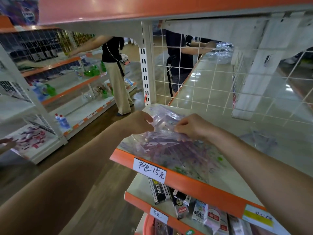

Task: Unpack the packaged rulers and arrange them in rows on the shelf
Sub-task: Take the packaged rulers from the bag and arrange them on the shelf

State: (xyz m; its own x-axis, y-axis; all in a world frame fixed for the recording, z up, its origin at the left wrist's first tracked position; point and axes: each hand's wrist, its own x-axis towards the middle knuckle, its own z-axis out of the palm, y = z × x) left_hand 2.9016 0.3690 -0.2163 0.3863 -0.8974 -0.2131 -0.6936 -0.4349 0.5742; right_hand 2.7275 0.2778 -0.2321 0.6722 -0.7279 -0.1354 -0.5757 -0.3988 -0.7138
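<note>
1. The clear plastic ruler packet (165,123) is held just above the back-left part of the cream metal shelf with orange front lip (186,182), between both hands.
2. Grip: the left hand (140,123) pinches the packet's left edge with curled fingers. The right hand (190,127) pinches the right edge the same way. Neither hand is spread.
3. Handling estimate: light. The film is thin, soft, crinkly and likely slippery. The contents look flat and stiff, and probably snap if bent hard.
4. Best hold is probably film at the opening edge with one hand and the stiff ruler ends through the bag with the other. Whether the opening is sealed can't be told.
5. The loose transparent sheets with purple print (169,155) lie flat on the shelf just in front of the hands. They are glossy and overlapping, so they likely slide on the smooth surface.
6. A white wire mesh panel (203,82) backs the shelf, and a white handwritten paper label (149,168) is stuck on the lip.
</note>
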